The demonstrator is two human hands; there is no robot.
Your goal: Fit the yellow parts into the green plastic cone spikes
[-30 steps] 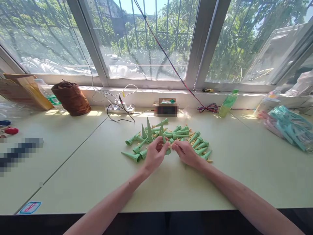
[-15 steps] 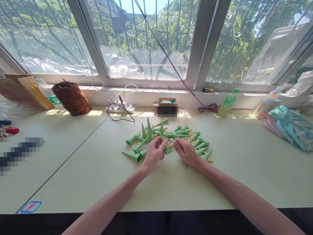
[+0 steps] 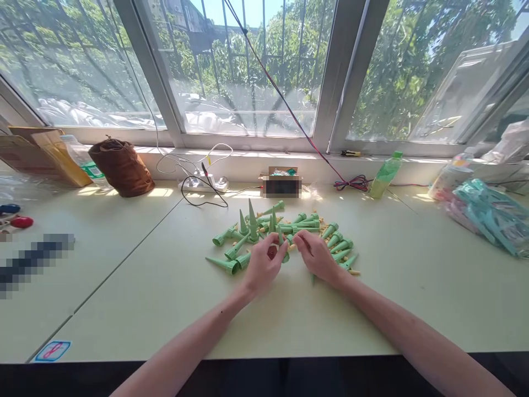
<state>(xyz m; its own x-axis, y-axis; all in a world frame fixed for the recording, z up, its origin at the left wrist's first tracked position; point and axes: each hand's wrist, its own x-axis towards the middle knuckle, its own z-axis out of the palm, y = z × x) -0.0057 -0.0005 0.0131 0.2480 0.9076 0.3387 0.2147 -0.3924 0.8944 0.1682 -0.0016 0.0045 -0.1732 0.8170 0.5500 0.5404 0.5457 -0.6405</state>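
Observation:
My left hand [image 3: 264, 262] is closed around a green cone-shaped plastic spike [image 3: 280, 236], its point up and its wide collar low by the fingertips. Just to the right, my right hand [image 3: 314, 255] is closed in a pinch; what it holds, if anything, is hidden by the fingers. Around both hands lies a pile of similar green spikes [image 3: 306, 224], with small tan pegs [image 3: 354, 272] scattered among them. A few spikes, such as a tall spike [image 3: 252, 220], stand upright behind my left hand.
At the back of the table are a brown drawstring bag [image 3: 122, 168], a power strip [image 3: 202, 183] with cables, a small box [image 3: 282, 182] and a green bottle [image 3: 385, 175]. Teal plastic packaging [image 3: 491, 215] lies at the right. A red object [image 3: 22, 221] is at far left.
The spike in my left hand has turned more upright and shifted slightly right. The tan peg that showed at my right fingertips is no longer clearly visible there.

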